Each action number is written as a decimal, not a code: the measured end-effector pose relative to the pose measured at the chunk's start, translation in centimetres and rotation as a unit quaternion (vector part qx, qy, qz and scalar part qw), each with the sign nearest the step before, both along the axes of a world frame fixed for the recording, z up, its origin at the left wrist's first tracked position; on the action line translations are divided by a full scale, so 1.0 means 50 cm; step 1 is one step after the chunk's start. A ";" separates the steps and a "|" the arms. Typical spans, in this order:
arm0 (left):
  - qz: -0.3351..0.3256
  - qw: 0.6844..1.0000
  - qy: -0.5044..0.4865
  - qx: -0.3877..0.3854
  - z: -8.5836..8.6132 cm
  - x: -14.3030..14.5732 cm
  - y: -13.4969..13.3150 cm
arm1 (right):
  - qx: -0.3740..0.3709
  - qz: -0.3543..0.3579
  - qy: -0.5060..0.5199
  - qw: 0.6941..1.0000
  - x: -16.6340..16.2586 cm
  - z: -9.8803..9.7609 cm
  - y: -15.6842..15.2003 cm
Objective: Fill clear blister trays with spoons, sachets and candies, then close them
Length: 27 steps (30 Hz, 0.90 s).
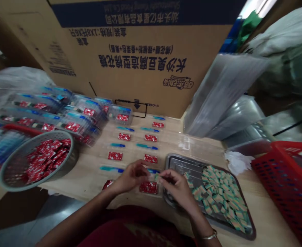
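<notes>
Both hands are over a red packet with white marks (pixel 148 187) near the table's front edge. My right hand (pixel 176 187) pinches a small green candy piece (pixel 157 176) between thumb and fingertips. Beside it, my left hand (pixel 132 176) is curved with its thumb and fingers apart, and nothing shows in it. Rows of red packets, each with a blue-teal stick (pixel 147 146), lie beyond the hands, seemingly in clear plastic trays. To the right, a dark metal tray (pixel 171 161) carries many green-and-orange candy pieces (pixel 223 192).
A grey-green basket (pixel 9 185) of red packets stands at left, with stacked filled clear boxes (pixel 73 113) behind it. A large cardboard carton (pixel 140 82) walls off the back. Clear plastic sheets (pixel 212 89) lean at the right, near a red crate (pixel 284 181).
</notes>
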<state>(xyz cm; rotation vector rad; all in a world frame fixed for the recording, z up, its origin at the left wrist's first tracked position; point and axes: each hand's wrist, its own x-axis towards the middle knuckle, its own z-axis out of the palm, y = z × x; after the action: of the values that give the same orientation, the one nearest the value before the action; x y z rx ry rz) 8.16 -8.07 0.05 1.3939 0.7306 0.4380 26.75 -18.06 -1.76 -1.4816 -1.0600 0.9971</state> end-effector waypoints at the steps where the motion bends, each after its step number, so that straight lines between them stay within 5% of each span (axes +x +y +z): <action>1: 0.012 0.996 0.052 0.071 0.005 -0.024 0.011 | -0.003 -0.014 0.004 1.000 -0.003 -0.009 0.006; 4: -0.001 0.945 0.210 0.252 0.004 -0.076 0.028 | -0.017 -0.011 -0.005 1.000 -0.033 -0.033 0.020; 7: -0.072 0.907 0.276 0.310 -0.015 -0.091 0.024 | -0.016 0.067 -0.030 0.997 -0.093 -0.045 0.027; 11: -0.094 0.894 0.301 0.320 -0.027 -0.089 0.017 | 0.001 0.144 -0.124 0.982 -0.159 -0.047 0.036; 18: -0.173 0.888 0.299 0.303 0.010 -0.095 0.027 | 0.006 0.163 -0.349 0.923 -0.178 -0.052 0.035; 27: -0.159 0.875 0.308 0.337 -0.010 -0.083 0.027 | -0.012 0.161 -0.409 0.898 -0.174 -0.049 0.043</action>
<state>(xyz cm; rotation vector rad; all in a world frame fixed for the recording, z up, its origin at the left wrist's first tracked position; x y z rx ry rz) 4.01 -6.72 -0.43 2.3311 0.8707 -0.0525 18.08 -15.92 -4.22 -1.8330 -1.9443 0.5793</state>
